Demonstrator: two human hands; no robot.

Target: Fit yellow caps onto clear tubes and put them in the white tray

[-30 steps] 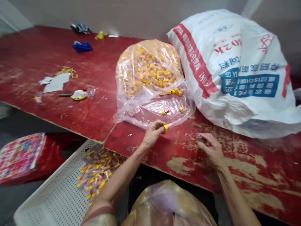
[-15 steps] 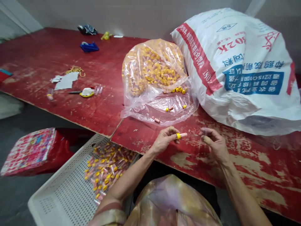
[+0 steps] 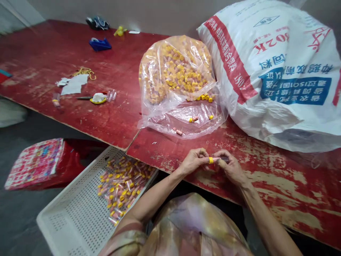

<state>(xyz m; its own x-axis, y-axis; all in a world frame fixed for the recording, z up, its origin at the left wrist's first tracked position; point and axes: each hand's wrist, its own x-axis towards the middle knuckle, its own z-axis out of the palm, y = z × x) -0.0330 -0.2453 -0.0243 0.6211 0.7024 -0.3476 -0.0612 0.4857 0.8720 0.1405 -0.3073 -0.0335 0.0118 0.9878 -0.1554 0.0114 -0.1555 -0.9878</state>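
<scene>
A small pink tube with a yellow cap (image 3: 211,160) is pinched at its capped end by my left hand (image 3: 195,161). My right hand (image 3: 231,167) pinches a small clear tube (image 3: 223,159), which meets the pink end; how far one sits inside the other is hard to tell. Both hands are just above the red table's front edge. Behind them lies a clear plastic bag (image 3: 178,71) full of yellow-capped pieces, with a few loose ones near its mouth. Below left, a white perforated basket (image 3: 77,206) holds many capped tubes.
A big white woven sack (image 3: 269,71) fills the back right of the red table (image 3: 112,124). Scissors (image 3: 98,99), white scraps (image 3: 75,84), clear tubes (image 3: 112,95) and a blue tape dispenser (image 3: 99,44) lie left. A red stool (image 3: 37,163) stands beside the basket.
My hands have come together, bringing the clear tube against the pink end of the capped piece. Before, they were apart. The view has shifted slightly.
</scene>
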